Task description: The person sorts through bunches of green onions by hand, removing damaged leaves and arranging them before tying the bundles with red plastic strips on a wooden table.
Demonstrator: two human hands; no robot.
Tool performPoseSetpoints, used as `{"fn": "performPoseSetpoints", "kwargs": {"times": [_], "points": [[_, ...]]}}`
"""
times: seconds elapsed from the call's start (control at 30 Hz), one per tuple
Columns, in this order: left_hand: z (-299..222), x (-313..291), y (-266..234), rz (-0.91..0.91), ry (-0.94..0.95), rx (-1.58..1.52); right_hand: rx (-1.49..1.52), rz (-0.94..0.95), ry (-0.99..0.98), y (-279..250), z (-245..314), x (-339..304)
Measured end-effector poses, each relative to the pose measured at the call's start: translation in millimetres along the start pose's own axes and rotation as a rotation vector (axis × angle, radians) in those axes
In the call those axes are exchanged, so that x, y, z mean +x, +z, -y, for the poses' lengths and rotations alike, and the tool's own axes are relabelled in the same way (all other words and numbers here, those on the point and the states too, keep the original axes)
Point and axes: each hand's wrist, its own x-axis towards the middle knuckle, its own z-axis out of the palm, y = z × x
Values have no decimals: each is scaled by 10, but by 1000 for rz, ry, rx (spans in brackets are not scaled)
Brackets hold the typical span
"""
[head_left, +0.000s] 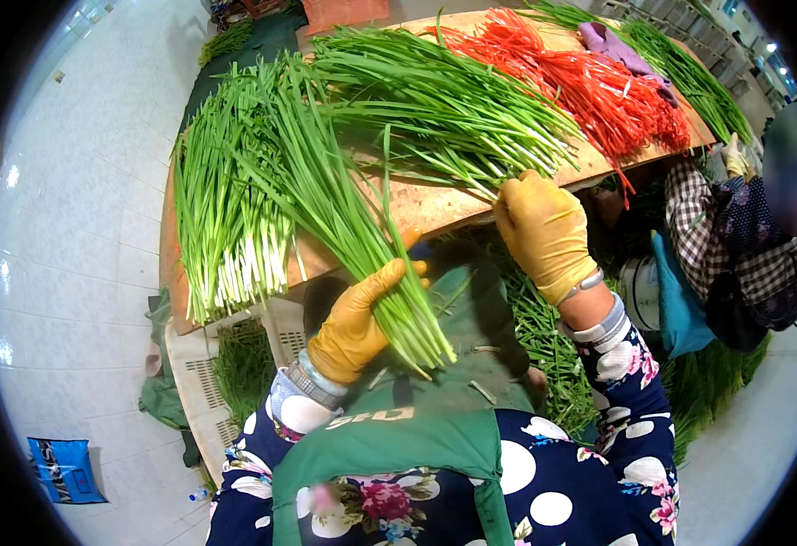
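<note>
My left hand (351, 326), in a yellow glove, is wrapped round a bunch of garlic chives (408, 314). Its pale stem ends point down toward my green apron (398, 437), and the long leaves rest across the table. My right hand (544, 232), gloved alike, has its fingers closed at the stem ends of the middle chive pile (453, 109), over the table's near edge; it pinches a few chive stems there, though the fingertips are partly hidden. Another chive pile (226, 200) lies at the left end of the wooden table (417, 214), white ends toward me.
Red plastic strips (608, 96) and a purple cloth (619, 50) lie at the table's right. Beyond sits another person in checked clothing (690, 205), with a gloved hand (738, 156). Below are a white crate (196, 369) and loose green trimmings (549, 355). A blue packet (65, 470) lies on the floor.
</note>
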Motion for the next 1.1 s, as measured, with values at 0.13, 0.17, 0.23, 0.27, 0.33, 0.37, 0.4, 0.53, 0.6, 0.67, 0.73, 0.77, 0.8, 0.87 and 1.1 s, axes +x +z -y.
{"fn": "performPoseSetpoints", "kwargs": {"times": [0.13, 0.17, 0.23, 0.27, 0.33, 0.37, 0.4, 0.53, 0.6, 0.67, 0.73, 0.77, 0.8, 0.87, 1.1], "points": [[12, -5, 60, -63, 44, 48, -47, 33, 22, 33, 55, 12], [20, -8, 73, -84, 63, 64, -29, 35, 17, 33, 53, 11], [34, -22, 103, -99, 74, 68, 159, 33, 65, -72, 110, -5], [31, -27, 100, -105, 85, 69, 308, 26, 102, -191, 175, -47], [47, -25, 39, -88, 100, 103, 650, 115, 228, -454, 299, -198], [52, -28, 20, -91, 87, 104, 872, 211, 303, -523, 343, -291], [58, -36, 4, -94, 75, 105, 1094, 309, 376, -566, 386, -382], [108, -10, 7, -11, 140, 314, 995, 324, 197, -469, 603, -672], [106, -53, 128, 12, 125, 245, 820, 269, 97, -398, 675, -694], [98, -75, 172, 27, 133, 188, 654, 274, -16, -335, 683, -691], [121, -46, 197, 12, 137, 118, 568, 259, -87, -327, 694, -686], [147, -50, 209, -33, 154, 156, 560, 279, -112, -358, 690, -677], [156, -56, 214, -79, 170, 195, 553, 300, -136, -379, 684, -671], [151, -50, 190, -104, 157, 190, 714, 259, -51, -387, 629, -666], [176, -55, 241, -102, 141, 146, 1186, 362, 391, -63, 617, -711]]}}
